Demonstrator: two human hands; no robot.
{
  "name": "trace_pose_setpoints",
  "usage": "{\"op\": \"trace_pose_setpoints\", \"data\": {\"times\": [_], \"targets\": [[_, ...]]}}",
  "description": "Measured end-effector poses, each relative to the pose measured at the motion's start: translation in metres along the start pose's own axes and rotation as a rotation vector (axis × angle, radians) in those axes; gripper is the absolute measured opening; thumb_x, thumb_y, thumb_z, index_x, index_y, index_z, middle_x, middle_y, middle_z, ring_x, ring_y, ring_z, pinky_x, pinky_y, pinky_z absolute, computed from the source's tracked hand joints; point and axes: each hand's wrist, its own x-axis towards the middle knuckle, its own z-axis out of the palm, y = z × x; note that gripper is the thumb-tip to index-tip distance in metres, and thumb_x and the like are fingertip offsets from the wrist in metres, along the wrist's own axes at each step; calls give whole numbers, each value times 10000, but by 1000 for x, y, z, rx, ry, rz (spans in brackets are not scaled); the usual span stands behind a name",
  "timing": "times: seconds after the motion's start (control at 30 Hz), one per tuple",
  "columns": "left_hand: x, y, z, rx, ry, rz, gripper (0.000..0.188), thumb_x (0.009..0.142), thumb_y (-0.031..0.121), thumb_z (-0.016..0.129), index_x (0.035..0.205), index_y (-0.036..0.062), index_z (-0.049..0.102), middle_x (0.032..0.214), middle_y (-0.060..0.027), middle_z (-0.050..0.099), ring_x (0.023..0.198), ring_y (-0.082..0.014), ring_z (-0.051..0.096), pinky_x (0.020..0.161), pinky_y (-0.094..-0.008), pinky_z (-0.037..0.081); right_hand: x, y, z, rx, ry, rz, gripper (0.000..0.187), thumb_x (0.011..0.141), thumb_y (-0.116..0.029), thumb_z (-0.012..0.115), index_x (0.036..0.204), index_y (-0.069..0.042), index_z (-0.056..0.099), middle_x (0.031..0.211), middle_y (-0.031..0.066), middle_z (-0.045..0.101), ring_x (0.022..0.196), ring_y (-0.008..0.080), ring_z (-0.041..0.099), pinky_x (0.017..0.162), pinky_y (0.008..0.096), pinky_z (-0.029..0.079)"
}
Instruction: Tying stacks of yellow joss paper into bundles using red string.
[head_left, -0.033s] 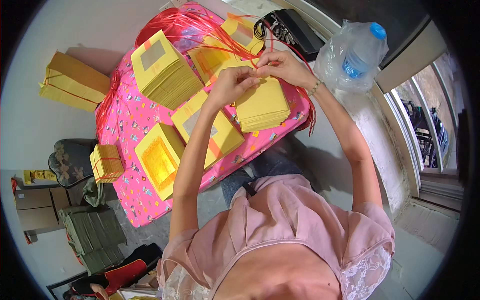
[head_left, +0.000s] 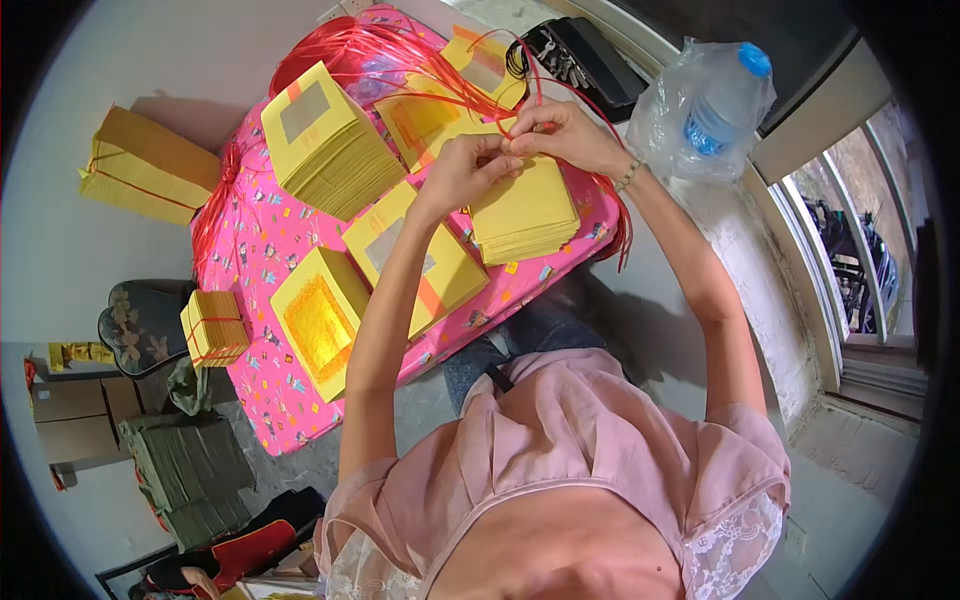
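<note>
Both hands meet over the far edge of a yellow paper stack (head_left: 527, 212) at the right part of the table. My right hand (head_left: 565, 138) pinches thin red string (head_left: 538, 88), which loops up above its fingers. Against its fingertips, my left hand (head_left: 462, 172) is closed, thumb and forefinger pressed together where the string meets the stack's edge; the exact crossing is hidden by the fingers. Left of my hands stands a tall yellow paper stack (head_left: 345, 165). Nearer lie a stack with an orange stripe (head_left: 432, 290) and one with a gold square (head_left: 318, 320).
A pink patterned cloth (head_left: 262, 385) covers the table. A red string bundle (head_left: 325, 50) lies at the far side. String-tied yellow stacks (head_left: 215, 328) sit at the left. Beyond my right hand are a black pouch with keys (head_left: 590, 65) and a bagged bottle (head_left: 708, 120).
The loop of red string above my right hand has shifted slightly to the left. Both hands stay in nearly the same place.
</note>
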Motion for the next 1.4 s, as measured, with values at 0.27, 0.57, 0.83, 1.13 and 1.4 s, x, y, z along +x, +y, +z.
{"op": "trace_pose_setpoints", "data": {"times": [0.27,0.57,0.83,1.13,1.4], "targets": [[8,-18,26,-127,58,-75,217,910,221,695,847,23,758,606,21,614,553,-24,500,496,-236,379,-3,-1,7,-177,1,-56,173,879,-129,710,1034,-53,723,965,24,567,874,119,561,809,250,464],[25,-7,-7,-375,-239,-267,285,940,268,666,1072,21,717,874,-46,733,629,-52,625,579,-190,510,-58,-35,22,-403,426,209,331,904,-244,689,1109,-45,521,868,47,609,746,136,589,674,285,493],[32,-11,-8,-362,-289,-318,324,924,299,683,1089,21,712,898,-56,737,672,-58,643,629,-188,518,-88,-31,63,-389,752,55,418,880,-272,697,1151,-44,476,839,109,617,706,224,634,633,351,507],[27,0,-7,-327,-289,-293,342,940,296,664,1131,15,697,907,-45,737,718,-69,643,656,-187,484,-74,-10,48,-394,521,372,466,832,-475,716,830,-24,600,673,109,633,629,234,632,575,358,472],[23,-2,4,-398,-229,-203,306,931,243,679,1071,-27,709,867,-73,732,711,-75,633,676,-223,534,-71,15,31,107,264,517,351,910,-373,682,791,-53,601,663,-38,539,541,50,471,480,228,367]]}}
